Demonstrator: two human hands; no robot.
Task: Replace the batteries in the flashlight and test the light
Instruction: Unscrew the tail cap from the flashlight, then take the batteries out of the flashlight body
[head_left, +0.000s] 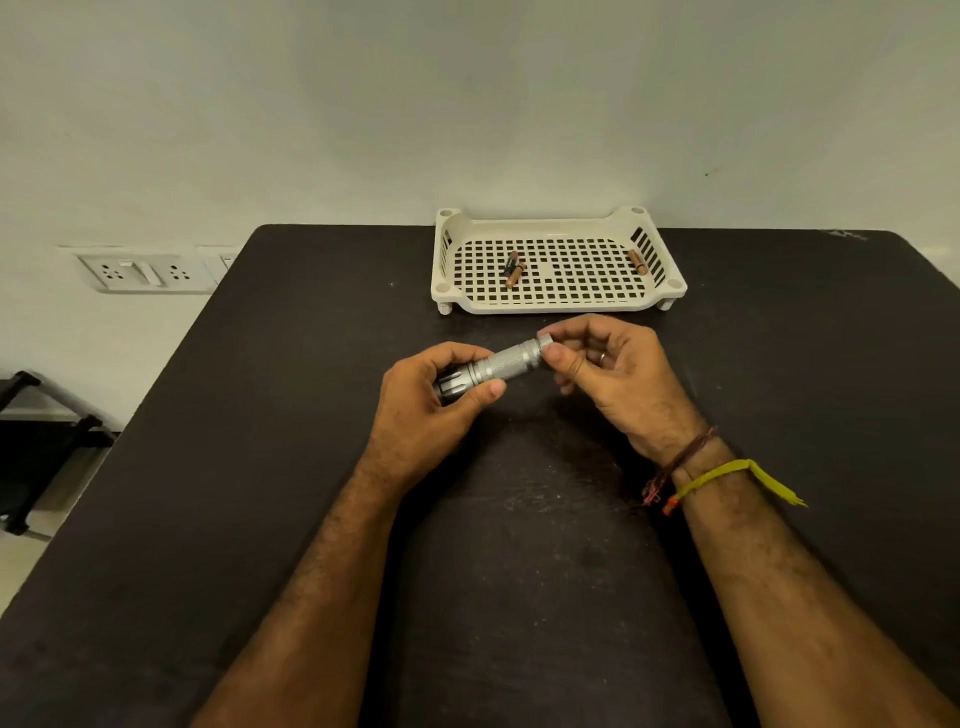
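Note:
A silver flashlight (501, 365) with a knurled barrel is held level above the black table (311, 322), head pointing left. My left hand (423, 410) wraps around its dark head end. My right hand (613, 379) pinches the tail cap (544, 343) between thumb and fingertips. Behind the hands stands a white perforated tray (556, 301). Two batteries (514, 269) lie crossed at its left side and one copper-coloured battery (637, 261) lies at its right side.
The table's back edge meets a pale wall. Wall sockets and a switch (143, 273) sit to the left of the table. A dark folding frame (36, 447) stands on the floor at the far left. Threads are tied around my right wrist.

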